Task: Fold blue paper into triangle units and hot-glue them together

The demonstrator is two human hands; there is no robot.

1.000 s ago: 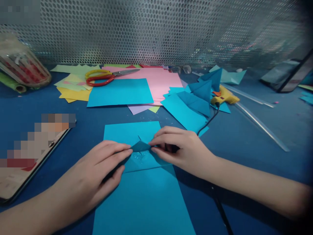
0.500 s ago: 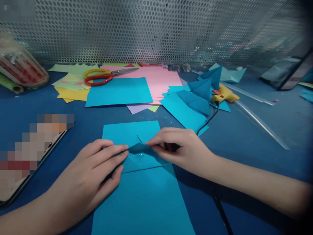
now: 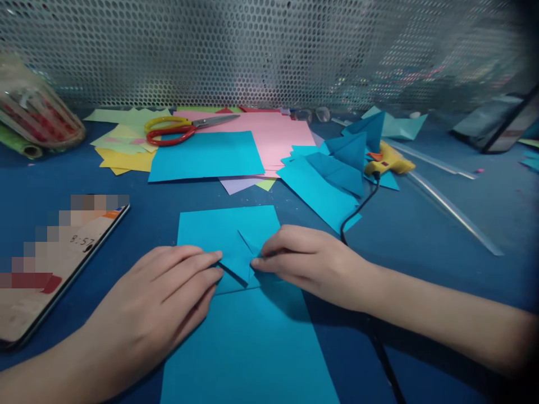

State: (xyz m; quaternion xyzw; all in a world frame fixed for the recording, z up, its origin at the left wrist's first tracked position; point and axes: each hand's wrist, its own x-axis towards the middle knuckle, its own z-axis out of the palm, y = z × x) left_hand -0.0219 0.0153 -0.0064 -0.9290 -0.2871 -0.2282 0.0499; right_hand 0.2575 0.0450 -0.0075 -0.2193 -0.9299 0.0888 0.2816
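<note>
Our left hand (image 3: 168,297) lies with its fingers stretched side by side, closed around nothing, the fingertips resting on the left part of a creased blue paper piece (image 3: 210,230), seemingly to keep it from sliding. Our right hand (image 3: 315,269) is narrow, its fingertips drawn together at the right of a pointed flap (image 3: 236,264) on that piece, as if to steady it; we cannot tell whether any paper is pinched between them. The flap sits between our two hands, its tip towards us. From the piece's near edge, a larger blue sheet (image 3: 252,348) extends towards us. Left of the piece lies a smartphone (image 3: 90,247). Beyond the piece, red-and-yellow-handled scissors (image 3: 170,140) rest over pink sheets (image 3: 278,140) and a blue rectangle (image 3: 206,160). Beyond it to the right, a yellow glue gun (image 3: 387,163) adjoins folded blue paper shapes (image 3: 345,154).
</note>
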